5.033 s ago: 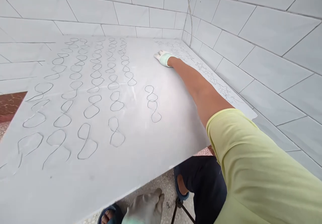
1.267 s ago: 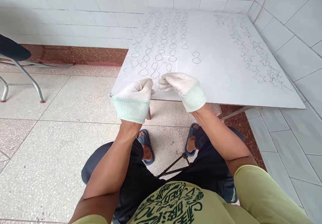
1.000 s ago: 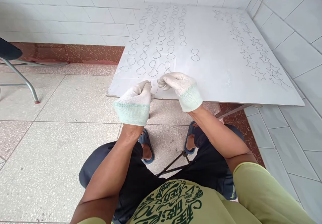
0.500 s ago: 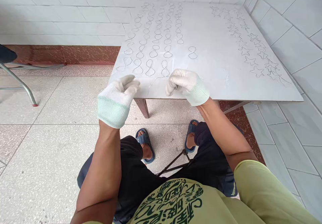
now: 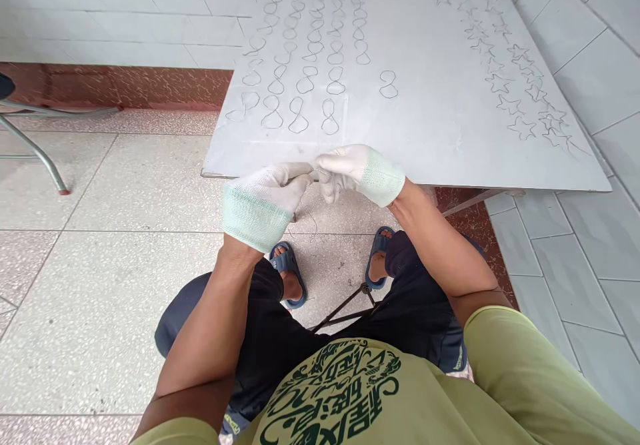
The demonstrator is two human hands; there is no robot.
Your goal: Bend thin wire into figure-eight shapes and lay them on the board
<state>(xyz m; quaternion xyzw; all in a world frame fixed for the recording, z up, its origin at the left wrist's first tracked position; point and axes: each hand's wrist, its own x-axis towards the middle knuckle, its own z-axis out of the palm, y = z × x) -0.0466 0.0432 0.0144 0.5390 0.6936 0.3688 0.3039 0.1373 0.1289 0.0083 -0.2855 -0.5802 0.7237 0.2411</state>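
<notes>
My left hand (image 5: 267, 198), in a white knit glove with a mint cuff, is closed in a pinch at the front edge of the white tabletop (image 5: 420, 145). Its fingertips meet those of my right hand (image 5: 357, 170), gloved alike and also pinching. A short piece of thin metal wire (image 5: 317, 169) shows between the fingertips, and a faint strand curves down below them. The gloves hide most of the wire. Beyond my hands lie wire figure-eights (image 5: 330, 117) in rows, with one separate figure-eight (image 5: 388, 85) to their right.
Wire stars (image 5: 521, 127) lie in lines along the table's right side. Tiled walls (image 5: 590, 51) border the table at the back and right. A metal chair leg (image 5: 43, 155) stands on the floor at left. Below are my sandalled feet and a dark thin-legged stand (image 5: 345, 318).
My left hand has moved right and met my right hand, where before they were apart. Both now pinch the wire. The view has tilted down slightly.
</notes>
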